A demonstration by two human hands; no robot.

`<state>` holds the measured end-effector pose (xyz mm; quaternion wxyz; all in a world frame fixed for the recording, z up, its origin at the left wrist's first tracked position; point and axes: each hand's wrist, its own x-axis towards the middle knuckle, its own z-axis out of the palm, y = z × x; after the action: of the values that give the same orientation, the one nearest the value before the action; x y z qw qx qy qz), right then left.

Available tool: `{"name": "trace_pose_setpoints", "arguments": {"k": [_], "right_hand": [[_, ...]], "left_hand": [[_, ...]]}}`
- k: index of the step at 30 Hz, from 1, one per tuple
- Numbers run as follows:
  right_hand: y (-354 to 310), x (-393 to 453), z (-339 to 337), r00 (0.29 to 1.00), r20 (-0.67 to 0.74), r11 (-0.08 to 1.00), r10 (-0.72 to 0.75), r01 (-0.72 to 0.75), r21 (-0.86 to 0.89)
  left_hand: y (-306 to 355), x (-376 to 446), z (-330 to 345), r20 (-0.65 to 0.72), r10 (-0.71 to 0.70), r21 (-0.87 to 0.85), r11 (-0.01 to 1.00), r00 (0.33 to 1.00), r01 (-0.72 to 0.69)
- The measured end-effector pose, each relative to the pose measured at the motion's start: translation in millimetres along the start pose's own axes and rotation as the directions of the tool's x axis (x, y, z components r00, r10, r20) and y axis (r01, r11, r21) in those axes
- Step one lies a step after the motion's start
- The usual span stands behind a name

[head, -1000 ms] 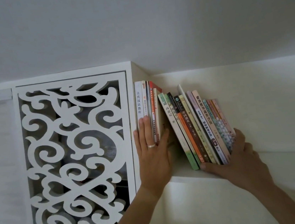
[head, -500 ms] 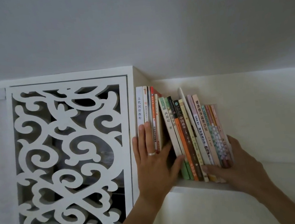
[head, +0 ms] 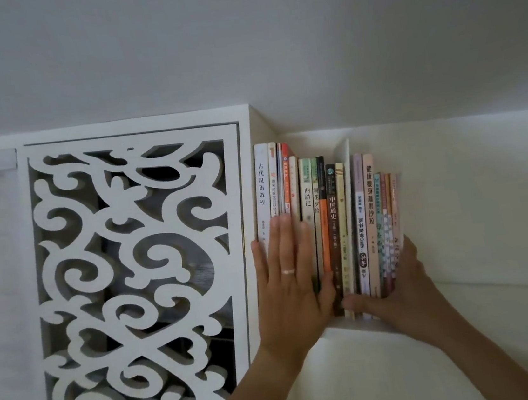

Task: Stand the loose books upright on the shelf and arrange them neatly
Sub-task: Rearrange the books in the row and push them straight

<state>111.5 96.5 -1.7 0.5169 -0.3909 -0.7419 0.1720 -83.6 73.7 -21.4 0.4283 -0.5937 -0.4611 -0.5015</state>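
A row of thin books (head: 330, 211) stands nearly upright on a high white shelf (head: 348, 329), packed against the cabinet side at the left. My left hand (head: 289, 283) lies flat with spread fingers against the spines of the leftmost books, a ring on one finger. My right hand (head: 397, 293) cups the right end of the row, thumb under the lower spines and fingers against the outermost pink book (head: 396, 213). One tall white book (head: 349, 189) stands higher than its neighbours.
A white cabinet door with a carved scroll lattice (head: 139, 281) fills the left. The ceiling (head: 268, 33) is close above the books. To the right of the row the shelf runs on along a pale wall (head: 488, 199).
The leaning books on the right have been pushed leftward and now stand nearly upright against the left group. The gap between the two groups has closed. My view moved closer.
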Motion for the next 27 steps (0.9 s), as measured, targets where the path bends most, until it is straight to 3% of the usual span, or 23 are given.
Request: {"name": "trace_pose_setpoints", "arguments": {"k": [4, 8, 10, 14, 17, 19, 22, 25, 27], "right_hand": [[0, 1, 11, 0.997, -0.074, 1.0, -0.003, 0.002, -0.009], [2, 3, 9, 0.999, -0.05, 1.0, 0.011, -0.01, 0.027], [2, 0, 4, 1.0, -0.024, 0.999, -0.007, 0.008, 0.032], [0, -3, 2, 0.998, -0.002, 0.997, -0.056, 0.056, 0.046], [0, -2, 4, 0.999, -0.032, 0.999, -0.038, 0.039, 0.031], [1, 0, 5, 0.999, -0.032, 0.998, -0.043, 0.044, 0.039], [-1, 2, 4, 0.996, -0.057, 0.995, -0.073, 0.076, 0.062], [-4, -1, 5, 0.995, -0.067, 0.995, -0.077, 0.081, 0.052], [-4, -2, 4, 0.994, -0.082, 0.996, -0.073, 0.077, 0.049]], "left_hand": [[0, 4, -6, 0.127, -0.003, 0.136, 0.991, 0.992, -0.015], [-7, 1, -10, 0.199, 0.04, 0.138, 0.988, 0.979, -0.068], [-8, 5, -14, 0.17, 0.04, 0.119, 0.991, 0.985, -0.06], [4, 33, -29, -0.013, 0.028, 0.046, 0.999, 1.0, -0.027], [31, 58, -32, 0.068, 0.075, -0.081, 0.994, 0.995, -0.069], [47, 65, -32, 0.187, -0.061, -0.159, 0.983, 0.98, 0.092], [55, 66, -30, 0.328, -0.297, -0.181, 0.912, 0.897, 0.368], [58, 67, -33, 0.361, -0.265, -0.162, 0.926, 0.894, 0.34], [62, 69, -40, 0.339, -0.241, -0.244, 0.911, 0.909, 0.333]]}}
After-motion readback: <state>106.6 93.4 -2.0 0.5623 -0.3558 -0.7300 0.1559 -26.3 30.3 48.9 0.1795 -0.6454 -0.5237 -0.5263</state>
